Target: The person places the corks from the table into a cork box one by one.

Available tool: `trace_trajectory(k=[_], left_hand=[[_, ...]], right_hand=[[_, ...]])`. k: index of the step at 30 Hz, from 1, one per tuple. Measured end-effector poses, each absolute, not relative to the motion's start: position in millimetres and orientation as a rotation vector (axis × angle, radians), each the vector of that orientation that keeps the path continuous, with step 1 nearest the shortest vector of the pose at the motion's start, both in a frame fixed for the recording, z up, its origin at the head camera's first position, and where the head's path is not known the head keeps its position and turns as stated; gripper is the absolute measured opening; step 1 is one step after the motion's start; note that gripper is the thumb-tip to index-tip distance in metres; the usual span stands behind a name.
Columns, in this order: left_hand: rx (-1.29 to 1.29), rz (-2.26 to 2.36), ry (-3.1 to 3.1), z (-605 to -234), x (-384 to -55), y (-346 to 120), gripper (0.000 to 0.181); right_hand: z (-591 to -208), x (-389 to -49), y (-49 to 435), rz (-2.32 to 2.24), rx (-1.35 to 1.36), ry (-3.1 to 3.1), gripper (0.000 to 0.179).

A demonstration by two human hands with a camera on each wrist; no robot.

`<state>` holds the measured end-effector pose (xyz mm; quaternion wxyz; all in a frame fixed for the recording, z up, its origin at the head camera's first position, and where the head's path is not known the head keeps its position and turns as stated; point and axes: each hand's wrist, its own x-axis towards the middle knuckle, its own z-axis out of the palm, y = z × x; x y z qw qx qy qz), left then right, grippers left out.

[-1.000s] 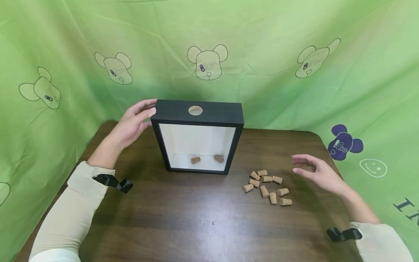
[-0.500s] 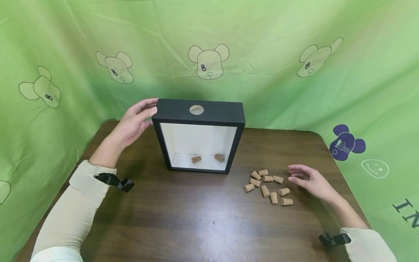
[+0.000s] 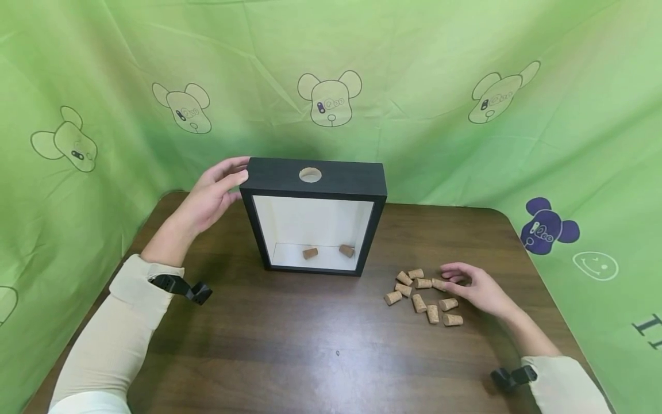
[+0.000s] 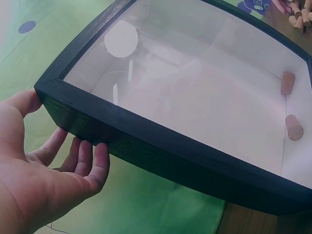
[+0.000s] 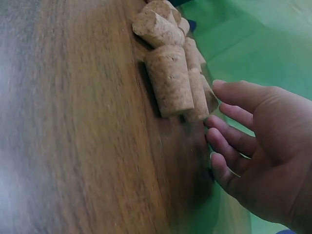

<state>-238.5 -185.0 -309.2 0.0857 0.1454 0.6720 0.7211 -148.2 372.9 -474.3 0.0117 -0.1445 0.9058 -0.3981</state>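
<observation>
A black shadow box (image 3: 315, 191) with a round hole (image 3: 310, 175) in its top stands upright on the table. Two corks (image 3: 310, 253) lie on its white floor behind the clear front. At the upper left corner of the box, my left hand (image 3: 204, 198) holds its side, thumb and fingers against the frame, as the left wrist view also shows. My right hand (image 3: 478, 290) is at the right edge of a loose group of several corks (image 3: 419, 302). Its thumb and fingers are parted, with the tips right at the nearest cork (image 3: 438, 284).
A brown wooden table (image 3: 289, 339) carries everything. A green cloth (image 3: 414, 75) printed with bear heads hangs behind the table and at both sides. Each wrist wears a black camera mount (image 3: 181, 287).
My right hand has moved left, from beside the corks to the nearest one at the group's right edge. The left hand stays at the box, which keeps its place.
</observation>
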Motion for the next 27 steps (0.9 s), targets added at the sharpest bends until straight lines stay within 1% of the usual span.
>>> trace_trajectory(k=[12, 21, 27], left_hand=[[0.421, 2.143, 2.014, -305, -233, -184, 0.056], [0.419, 2.146, 2.009, -304, -232, -183, 0.056], [0.427, 2.143, 2.012, -305, -233, -184, 0.055]], right_hand=[[-470, -151, 359, -1.124, -0.458, 2.839, 0.034], [-472, -151, 362, -1.083, -0.471, 2.848, 0.032], [-467, -149, 364, -1.048, -0.483, 2.857, 0.029]])
